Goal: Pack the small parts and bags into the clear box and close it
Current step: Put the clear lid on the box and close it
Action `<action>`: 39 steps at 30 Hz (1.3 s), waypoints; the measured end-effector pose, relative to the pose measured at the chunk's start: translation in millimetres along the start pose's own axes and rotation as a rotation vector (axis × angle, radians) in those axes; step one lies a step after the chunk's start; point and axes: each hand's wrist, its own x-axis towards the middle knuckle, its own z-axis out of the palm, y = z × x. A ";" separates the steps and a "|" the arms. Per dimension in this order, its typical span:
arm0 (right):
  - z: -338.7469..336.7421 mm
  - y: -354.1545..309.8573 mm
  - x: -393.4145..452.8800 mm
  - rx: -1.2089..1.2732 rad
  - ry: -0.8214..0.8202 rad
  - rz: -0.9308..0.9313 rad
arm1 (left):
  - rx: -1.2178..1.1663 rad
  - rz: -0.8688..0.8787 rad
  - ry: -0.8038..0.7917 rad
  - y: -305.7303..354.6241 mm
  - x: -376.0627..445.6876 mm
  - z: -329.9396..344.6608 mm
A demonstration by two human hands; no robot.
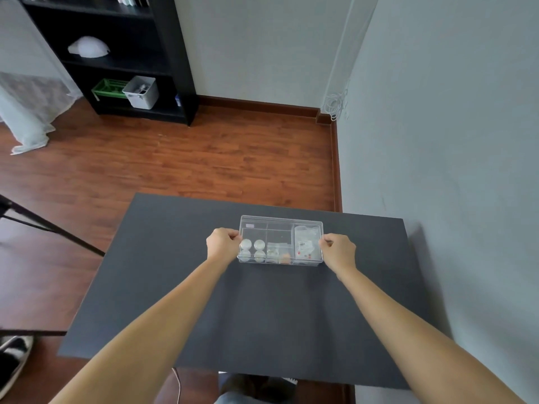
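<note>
A clear plastic box (280, 225) with inner dividers sits on the dark table (233, 316), toward its far side. Its clear lid lies flat on top. Inside I see round silver parts (252, 244) at the left, small bags with orange bits (280, 252) in the middle, and a labelled bag (306, 240) at the right. My left hand (223, 243) grips the box's left end with curled fingers. My right hand (338, 249) grips the right end the same way.
A black shelf unit (116, 53) with a green basket (109, 88) and a white bin (141, 91) stands at the far left. The wall (437, 141) runs along the table's right side. A tripod leg (49, 225) and a shoe (11, 363) are at the left.
</note>
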 end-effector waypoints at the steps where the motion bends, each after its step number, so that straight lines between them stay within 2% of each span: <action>1: -0.1 -0.5 0.2 -0.009 0.004 -0.011 | 0.005 -0.003 -0.002 -0.7 0.7 0.4; 15: 4.9 -1.6 0.8 -0.063 -0.022 0.018 | 0.048 -0.029 -0.003 -4.1 5.9 4.8; 23: 6.1 -5.9 3.7 -0.031 -0.019 0.045 | 0.099 -0.046 0.010 5.8 10.2 3.5; 31: 9.7 1.7 -1.5 0.072 0.000 0.037 | 0.054 -0.042 0.003 0.0 6.7 3.3; 36: 30.3 18.2 -37.8 0.161 0.112 0.111 | -0.038 -0.014 0.150 -21.7 -16.0 17.1; 39: 57.4 35.7 -75.6 -0.004 0.111 0.097 | 0.101 -0.015 0.216 -48.0 -42.3 37.6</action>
